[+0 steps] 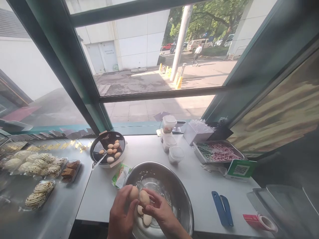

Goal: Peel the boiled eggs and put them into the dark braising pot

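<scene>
My left hand (pixel 122 212) holds a pale brown egg (pixel 133 194) over a large steel bowl (pixel 174 186) at the near edge of the white counter. My right hand (pixel 159 212) grips a second egg (pixel 144 198) right beside it, and the two eggs touch or nearly touch. Two more eggs (pixel 147 219) lie in water at the bottom of the bowl, under my hands. Behind the bowl to the left a round cooker pot (pixel 107 151) holds several brown eggs in dark liquid, with a ladle in it.
Trays of packed buns and cakes (pixel 37 166) fill the left counter. Stacked plastic cups (pixel 169 139), a tray of straws (pixel 216 152), a green QR sign (pixel 240 169), blue tongs (pixel 222 207) and a tape roll (pixel 264 222) lie to the right. A small green packet (pixel 120 175) lies by the bowl. A large window stands behind.
</scene>
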`<state>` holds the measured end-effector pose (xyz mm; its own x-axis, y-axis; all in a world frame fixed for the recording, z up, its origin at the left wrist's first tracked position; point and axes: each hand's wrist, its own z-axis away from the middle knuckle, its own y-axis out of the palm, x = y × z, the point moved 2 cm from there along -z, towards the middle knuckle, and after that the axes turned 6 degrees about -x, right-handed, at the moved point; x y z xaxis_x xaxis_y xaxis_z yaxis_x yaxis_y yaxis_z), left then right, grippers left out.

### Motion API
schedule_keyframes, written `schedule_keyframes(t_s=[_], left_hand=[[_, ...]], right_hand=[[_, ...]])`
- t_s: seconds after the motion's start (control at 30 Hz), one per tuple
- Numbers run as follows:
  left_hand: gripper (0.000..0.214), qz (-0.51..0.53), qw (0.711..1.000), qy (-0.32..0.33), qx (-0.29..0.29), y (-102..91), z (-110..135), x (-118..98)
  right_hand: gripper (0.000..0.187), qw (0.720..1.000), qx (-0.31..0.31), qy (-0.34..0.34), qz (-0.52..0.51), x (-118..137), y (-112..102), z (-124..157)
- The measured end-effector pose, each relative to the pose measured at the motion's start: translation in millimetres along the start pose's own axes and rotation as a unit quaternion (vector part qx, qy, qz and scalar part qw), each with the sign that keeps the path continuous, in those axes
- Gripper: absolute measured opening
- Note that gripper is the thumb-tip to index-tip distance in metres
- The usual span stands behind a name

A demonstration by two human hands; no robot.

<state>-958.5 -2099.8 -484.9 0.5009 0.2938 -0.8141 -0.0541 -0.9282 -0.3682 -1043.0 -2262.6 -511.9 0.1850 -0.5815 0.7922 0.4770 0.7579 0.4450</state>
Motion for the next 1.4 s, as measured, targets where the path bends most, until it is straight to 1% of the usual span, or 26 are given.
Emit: schedule_keyframes(t_s=[0.07,0.13,0.2,0.23,0.3,0.33,0.37,0.47,0.5,0.57,0.6,0.63,0.73,0.77,0.83,0.87,0.9,1.0,1.03,1.17,1.2,1.33,1.37,1.4], left_hand=[[0.036,-0.018,0.999,0.005,-0.027,-3.8,-1.1,5.1],[0.035,-0.013,1.0,0.02,-0.003,-5.4,-1.1,5.4],[0.032,-0.006,1.0,0.004,0.016,-6.4,0.0,2.5],[0.032,-0.011,1.0,-0.015,0.006,-7.3,1.0,0.5],[0.034,-0.03,0.997,-0.048,-0.054,-9.9,4.1,-3.7],[0.035,-0.032,0.996,-0.047,-0.074,-10.4,6.1,-5.8],[0.033,-0.025,0.996,-0.036,-0.078,-9.8,8.3,-7.7],[0.028,0.001,0.998,0.007,-0.057,-6.8,14.1,-9.6],[0.028,-0.003,0.998,0.012,-0.065,-6.9,15.4,-8.9],[0.032,-0.026,0.994,0.015,-0.108,-8.9,16.8,-6.9],[0.033,-0.031,0.992,0.02,-0.119,-9.8,16.9,-6.1],[0.032,-0.028,0.993,0.028,-0.113,-10.1,16.8,-5.6],[0.028,-0.009,0.997,0.049,-0.062,-9.6,15.6,-4.5],[0.028,-0.014,0.996,0.052,-0.065,-10.2,15.3,-4.2],[0.033,-0.031,0.992,0.06,-0.103,-12.5,14.8,-4.0],[0.034,-0.032,0.991,0.069,-0.112,-13.2,14.7,-4.0],[0.034,-0.027,0.991,0.08,-0.105,-13.1,14.4,-4.0],[0.03,-0.005,0.994,0.1,-0.05,-13.7,12.6,-2.1],[0.031,-0.007,0.994,0.099,-0.048,-15.7,11.8,-0.6],[0.038,-0.029,0.99,0.094,-0.102,-26.8,9.1,6.3],[0.038,-0.031,0.99,0.095,-0.097,-27.6,8.4,7.5],[0.034,-0.039,0.994,0.099,-0.035,-28.6,4.1,11.5],[0.033,-0.043,0.994,0.096,-0.037,-31.7,2.3,12.7],[0.032,-0.052,0.993,0.089,-0.053,-36.7,0.0,14.2]], right_hand=[[0.073,1.0,0.016,-0.003,0.002,1.8,0.5,1.0],[0.072,0.999,0.033,-0.007,0.001,1.2,1.5,1.1],[0.075,0.999,0.042,-0.002,-0.003,-2.6,2.2,-0.2],[0.077,0.999,0.041,0.0,-0.003,-5.3,2.2,-1.4],[0.082,0.999,0.032,0.005,-0.002,-10.7,2.3,-3.8],[0.083,1.0,0.029,0.005,-0.006,-12.6,2.8,-4.7],[0.083,0.999,0.03,0.006,-0.012,-13.6,3.9,-5.0],[0.08,0.999,0.032,0.007,-0.041,-11.1,9.4,-2.6],[0.08,0.998,0.027,0.007,-0.049,-8.9,11.7,-1.0],[0.081,0.998,0.01,0.012,-0.059,-4.6,16.0,2.4],[0.082,0.998,0.005,0.014,-0.062,-2.8,18.2,3.7],[0.082,0.998,0.004,0.017,-0.062,-1.5,20.4,4.6],[0.082,0.998,0.001,0.022,-0.06,-0.4,25.6,4.8],[0.082,0.998,-0.004,0.022,-0.06,-0.7,26.6,4.2],[0.08,0.998,-0.017,0.018,-0.063,-2.0,27.7,2.1],[0.078,0.998,-0.018,0.016,-0.062,-2.9,28.0,0.6],[0.076,0.998,-0.016,0.013,-0.059,-4.2,28.2,-1.3],[0.075,0.999,-0.009,0.003,-0.039,-10.2,28.4,-8.4],[0.076,0.999,-0.012,0.0,-0.032,-12.6,28.4,-11.0],[0.078,0.999,-0.039,-0.001,-0.013,-19.7,32.1,-18.3],[0.078,0.999,-0.038,-0.001,-0.007,-20.3,34.3,-19.3],[0.074,1.0,-0.01,-0.002,0.019,-20.0,42.4,-24.1],[0.073,1.0,-0.008,-0.001,0.025,-20.3,43.0,-26.3],[0.074,1.0,-0.009,0.0,0.03,-21.0,43.0,-29.2]])
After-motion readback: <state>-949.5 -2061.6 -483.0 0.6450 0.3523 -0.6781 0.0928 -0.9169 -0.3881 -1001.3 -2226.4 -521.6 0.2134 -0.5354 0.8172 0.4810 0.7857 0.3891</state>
